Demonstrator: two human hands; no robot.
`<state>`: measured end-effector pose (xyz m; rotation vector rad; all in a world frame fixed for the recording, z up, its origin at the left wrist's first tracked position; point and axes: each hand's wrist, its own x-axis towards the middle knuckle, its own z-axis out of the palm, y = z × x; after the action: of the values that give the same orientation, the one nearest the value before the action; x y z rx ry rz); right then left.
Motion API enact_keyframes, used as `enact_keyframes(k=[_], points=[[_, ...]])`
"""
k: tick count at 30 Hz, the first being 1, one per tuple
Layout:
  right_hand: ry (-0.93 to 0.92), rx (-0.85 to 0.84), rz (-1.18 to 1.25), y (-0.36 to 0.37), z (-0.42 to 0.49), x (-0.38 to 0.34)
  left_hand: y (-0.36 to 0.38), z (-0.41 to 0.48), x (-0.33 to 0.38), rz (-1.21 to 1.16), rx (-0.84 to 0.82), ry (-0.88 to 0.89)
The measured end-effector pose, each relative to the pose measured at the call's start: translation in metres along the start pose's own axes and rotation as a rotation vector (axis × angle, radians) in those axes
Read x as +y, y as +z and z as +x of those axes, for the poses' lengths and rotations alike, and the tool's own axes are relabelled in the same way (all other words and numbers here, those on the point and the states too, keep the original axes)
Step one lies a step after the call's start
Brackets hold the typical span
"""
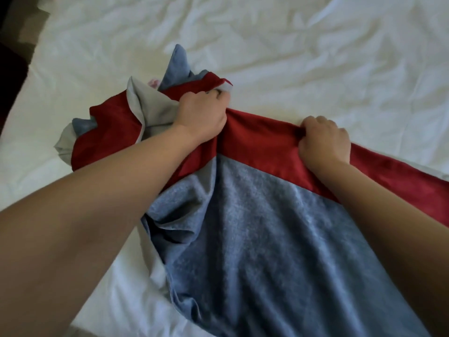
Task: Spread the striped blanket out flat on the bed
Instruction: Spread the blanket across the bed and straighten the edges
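The striped blanket (255,227), with red, blue-grey and pale grey bands, lies partly bunched on the white bed (291,45). Its left part is crumpled into a heap of red and grey folds; its blue band stretches flat toward me. My left hand (204,115) grips a bunch of red and grey cloth at the middle of the heap. My right hand (323,142) pinches the red band's far edge, further right. The red band runs taut between the two hands and on to the right edge of the view.
The white sheet is wrinkled across the far and right parts of the bed. The bed's left edge runs diagonally at the left, with dark floor (12,57) beyond it.
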<state>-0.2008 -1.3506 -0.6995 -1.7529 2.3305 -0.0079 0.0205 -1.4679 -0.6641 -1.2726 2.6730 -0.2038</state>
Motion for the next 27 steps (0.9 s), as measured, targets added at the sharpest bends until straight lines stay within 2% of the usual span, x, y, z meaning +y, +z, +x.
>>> enact_keyframes(k=[4, 9, 14, 16, 18, 22, 27], points=[[-0.068, 0.018, -0.025, -0.008, -0.003, -0.017, -0.008, -0.015, -0.038, -0.005, 0.158, 0.064], [-0.182, 0.047, 0.064, -0.019, 0.004, -0.074, 0.003, -0.042, -0.108, 0.042, 0.013, -0.078], [-0.325, 0.118, 0.120, -0.023, 0.017, -0.151, 0.020, -0.062, -0.133, 0.039, -0.098, -0.098], [-0.377, 0.085, 0.108, -0.020, 0.026, -0.183, 0.020, -0.062, -0.135, -0.005, -0.135, -0.116], [-0.396, 0.005, 0.069, -0.017, 0.035, -0.213, 0.025, -0.064, -0.143, -0.009, -0.105, -0.087], [-0.331, -0.137, -0.059, -0.009, 0.053, -0.271, 0.020, -0.079, -0.176, 0.154, -0.087, 0.033], [-0.330, -0.169, -0.090, -0.004, 0.064, -0.349, 0.025, -0.111, -0.235, 0.188, -0.048, -0.014]])
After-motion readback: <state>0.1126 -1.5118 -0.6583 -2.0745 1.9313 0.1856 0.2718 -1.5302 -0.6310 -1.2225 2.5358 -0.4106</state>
